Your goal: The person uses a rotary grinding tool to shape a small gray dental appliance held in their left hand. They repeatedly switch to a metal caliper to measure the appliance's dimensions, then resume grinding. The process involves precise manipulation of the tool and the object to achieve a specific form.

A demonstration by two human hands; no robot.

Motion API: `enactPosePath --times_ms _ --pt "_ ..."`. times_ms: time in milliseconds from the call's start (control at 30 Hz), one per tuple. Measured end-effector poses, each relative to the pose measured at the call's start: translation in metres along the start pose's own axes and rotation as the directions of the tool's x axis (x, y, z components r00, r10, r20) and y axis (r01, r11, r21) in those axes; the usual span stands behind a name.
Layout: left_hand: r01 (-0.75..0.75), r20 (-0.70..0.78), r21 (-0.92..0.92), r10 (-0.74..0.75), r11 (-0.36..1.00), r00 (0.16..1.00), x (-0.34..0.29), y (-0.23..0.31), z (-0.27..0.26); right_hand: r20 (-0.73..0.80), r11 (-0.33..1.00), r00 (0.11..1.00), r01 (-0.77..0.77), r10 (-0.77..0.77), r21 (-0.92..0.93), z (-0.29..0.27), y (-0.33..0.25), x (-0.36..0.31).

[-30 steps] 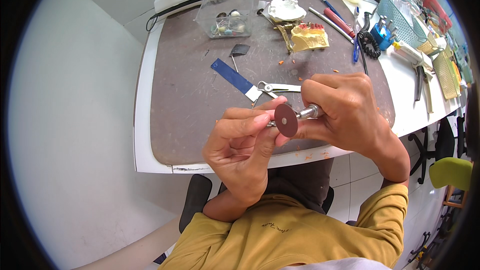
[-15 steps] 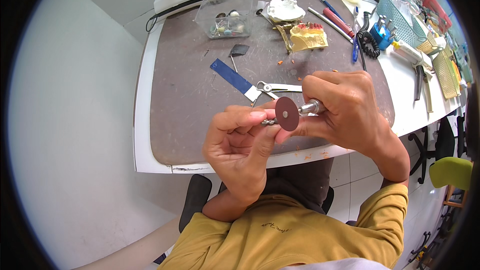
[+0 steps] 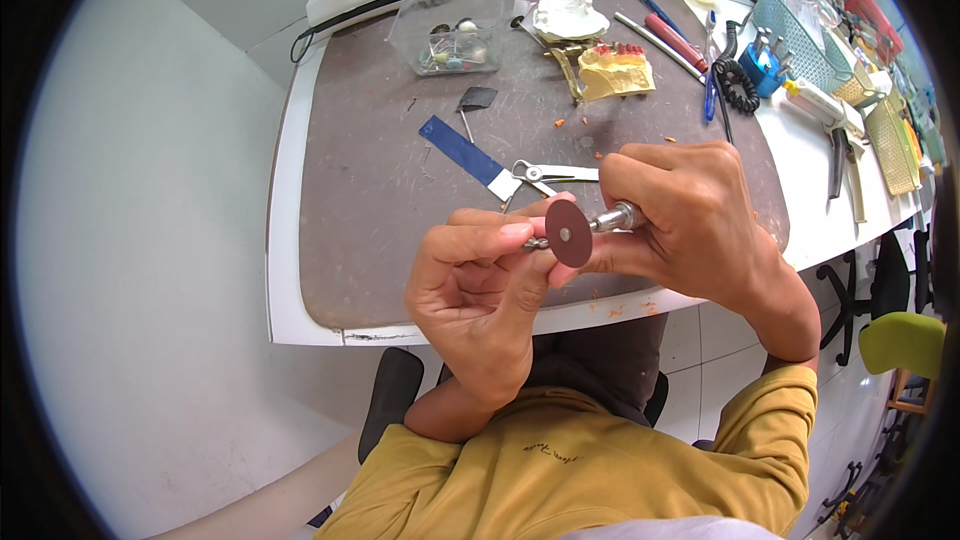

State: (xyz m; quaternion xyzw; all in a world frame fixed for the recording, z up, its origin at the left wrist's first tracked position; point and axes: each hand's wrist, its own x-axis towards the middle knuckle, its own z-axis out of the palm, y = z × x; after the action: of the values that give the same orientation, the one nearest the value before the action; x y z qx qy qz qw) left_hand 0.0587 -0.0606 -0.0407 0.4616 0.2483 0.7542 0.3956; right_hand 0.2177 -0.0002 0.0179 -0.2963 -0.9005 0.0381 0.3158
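Note:
Between thumb and forefinger, my left hand [image 3: 475, 285] pinches a small, bumpy silver metal dental piece [image 3: 535, 244]. My right hand [image 3: 695, 225] is closed round the metal nose of a rotary handpiece [image 3: 622, 217]. A thin reddish-brown cutting disc [image 3: 569, 234] sits on its tip, right beside the metal piece and partly covering it. Whether disc and metal touch cannot be made out. The two hands come together over the front of the table, the fingertips close to each other behind the disc.
Beyond my hands lie a white-handled caliper [image 3: 565, 174] and a blue strip [image 3: 458, 150]. Farther back are a clear box of small bits [image 3: 450, 35], a yellow dental model [image 3: 615, 75] and a white plaster cast [image 3: 568, 17]. Pens, a coiled cord [image 3: 738, 88] and baskets [image 3: 800, 30] stand right.
The disc and handpiece tip have shifted slightly left, toward the metal piece in my left hand. My left hand stays almost where it was.

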Motion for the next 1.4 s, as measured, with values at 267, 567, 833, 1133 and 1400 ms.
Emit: enactPosePath --times_ms 267,567,833,1133,1400 --pt "0.113 -0.009 -0.07 -0.113 0.991 0.993 0.004 0.0 0.002 -0.061 0.999 0.998 -0.017 0.019 0.03 -0.002 0.002 0.001" --pt "0.531 0.27 -0.333 -0.461 0.779 0.846 0.013 -0.002 -0.011 -0.084 0.968 0.996 -0.008 0.03 0.251 -0.013 0.006 0.006" --pt "0.648 0.37 -0.491 -0.533 0.582 0.76 0.018 -0.002 -0.013 0.003 0.946 1.0 -0.019 0.019 0.325 -0.014 0.006 0.003" --pt "0.299 0.066 -0.194 -0.292 0.934 0.954 0.006 0.0 0.002 0.008 0.934 0.998 -0.064 0.065 0.352 -0.013 0.004 0.002" --pt "0.19 -0.064 -0.262 -0.214 0.946 0.975 0.005 0.003 0.005 -0.003 0.992 0.995 -0.101 0.101 0.08 -0.012 -0.002 0.002"
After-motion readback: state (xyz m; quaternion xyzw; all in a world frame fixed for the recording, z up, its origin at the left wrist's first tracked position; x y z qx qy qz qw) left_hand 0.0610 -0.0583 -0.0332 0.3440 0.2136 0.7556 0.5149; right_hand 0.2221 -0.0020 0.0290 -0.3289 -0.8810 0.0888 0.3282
